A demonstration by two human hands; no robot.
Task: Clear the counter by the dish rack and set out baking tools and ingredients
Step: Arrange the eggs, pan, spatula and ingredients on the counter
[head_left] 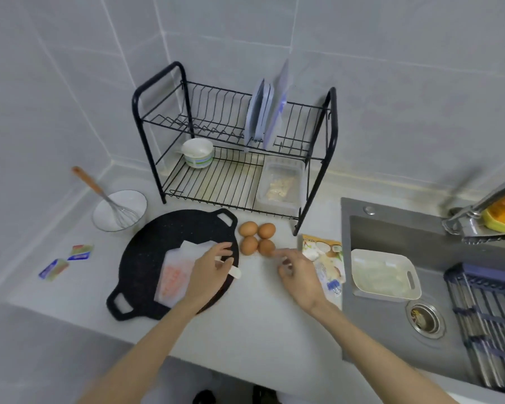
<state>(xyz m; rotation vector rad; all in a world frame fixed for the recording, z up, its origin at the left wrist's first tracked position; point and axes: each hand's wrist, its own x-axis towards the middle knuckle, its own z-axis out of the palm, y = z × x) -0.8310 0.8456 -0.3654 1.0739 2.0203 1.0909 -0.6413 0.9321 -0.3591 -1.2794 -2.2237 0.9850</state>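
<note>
Nearest the camera, two bare forearms reach over the worktop's front edge. The right hand point(299, 279) has its fingers loosely spread, the forefinger tip touching the nearest of four eggs point(257, 238), gripping nothing. The left hand point(209, 271) pinches a pale spatula handle point(234, 272) over the black griddle pan point(146, 258). Setting out seems nearly done; next, the spatula wants laying down.

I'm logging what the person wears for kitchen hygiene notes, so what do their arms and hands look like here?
Both forearms are bare up to the frame's bottom edge; no sleeves show. The left hand and right hand wear no gloves, and no watch, bracelet or ring is visible, though the picture is slightly blurred.
</note>
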